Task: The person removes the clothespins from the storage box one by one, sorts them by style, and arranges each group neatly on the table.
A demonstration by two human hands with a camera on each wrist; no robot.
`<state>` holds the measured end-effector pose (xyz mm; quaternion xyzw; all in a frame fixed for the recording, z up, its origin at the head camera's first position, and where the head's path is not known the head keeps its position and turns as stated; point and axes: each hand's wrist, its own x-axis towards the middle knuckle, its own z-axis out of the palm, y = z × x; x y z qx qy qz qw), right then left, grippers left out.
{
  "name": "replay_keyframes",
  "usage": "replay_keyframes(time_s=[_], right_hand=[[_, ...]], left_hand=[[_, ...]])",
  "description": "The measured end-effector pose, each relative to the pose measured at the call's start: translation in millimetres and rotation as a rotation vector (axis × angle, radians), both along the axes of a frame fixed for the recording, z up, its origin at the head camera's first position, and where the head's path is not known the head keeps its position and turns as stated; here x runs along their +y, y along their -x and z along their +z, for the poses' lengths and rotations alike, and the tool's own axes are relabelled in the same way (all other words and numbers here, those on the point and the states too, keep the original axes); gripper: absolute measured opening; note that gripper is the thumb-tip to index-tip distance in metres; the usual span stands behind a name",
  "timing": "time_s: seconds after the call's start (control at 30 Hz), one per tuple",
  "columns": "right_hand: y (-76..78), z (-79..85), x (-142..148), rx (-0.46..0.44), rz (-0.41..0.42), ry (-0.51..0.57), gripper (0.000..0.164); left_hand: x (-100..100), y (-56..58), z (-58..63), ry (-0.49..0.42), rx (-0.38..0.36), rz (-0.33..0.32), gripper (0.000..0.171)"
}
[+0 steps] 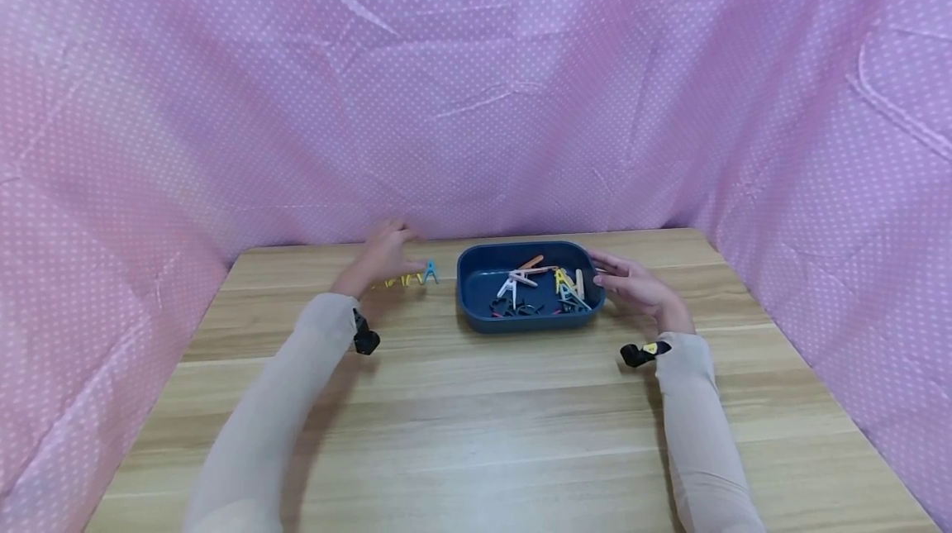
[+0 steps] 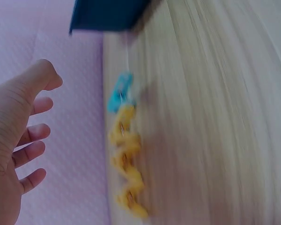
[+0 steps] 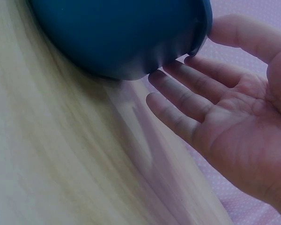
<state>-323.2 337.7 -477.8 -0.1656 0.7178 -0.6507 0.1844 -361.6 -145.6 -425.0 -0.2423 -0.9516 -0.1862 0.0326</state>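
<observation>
Reaching over the back left of the table, my left hand [image 1: 383, 256] has its fingers spread and holds nothing. Below it runs a row of yellow clothespins [image 2: 125, 159], with a blue clothespin [image 2: 121, 93] at the end nearer the box. My right hand [image 1: 632, 285] is at the right end of a dark blue box [image 1: 521, 324]. In the right wrist view its fairly straight fingers [image 3: 182, 96] meet the outer wall, and the thumb is at the rim. Inside the box lie a white clothespin [image 1: 509, 288], a yellow clothespin [image 1: 561, 280] and several others, some dark.
The wooden table [image 1: 476, 425] extends toward me from the box. Pink dotted cloth [image 1: 476, 103] hangs behind the table and along both sides. A black wrist camera [image 1: 364, 335] is strapped to the left sleeve, and another camera [image 1: 640, 354] to the right one.
</observation>
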Motion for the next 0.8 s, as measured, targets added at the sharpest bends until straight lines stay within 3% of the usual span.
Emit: replay_keyframes(time_s=[0.17, 0.47, 0.8], right_hand=[[0.0, 0.6, 0.2, -0.003, 0.005, 0.010, 0.066], [-0.6, -0.6, 0.9, -0.011, 0.002, 0.012, 0.067], [-0.9, 0.8, 0.9, -0.006, -0.008, -0.012, 0.068]], left_hand=[[30.6, -1.4, 6.2, -0.037, -0.012, -0.047, 0.048], [87.6, -7.7, 14.4, -0.021, -0.046, -0.109, 0.045], [145.7, -8.2, 10.8, 0.016, -0.012, -0.211, 0.052]])
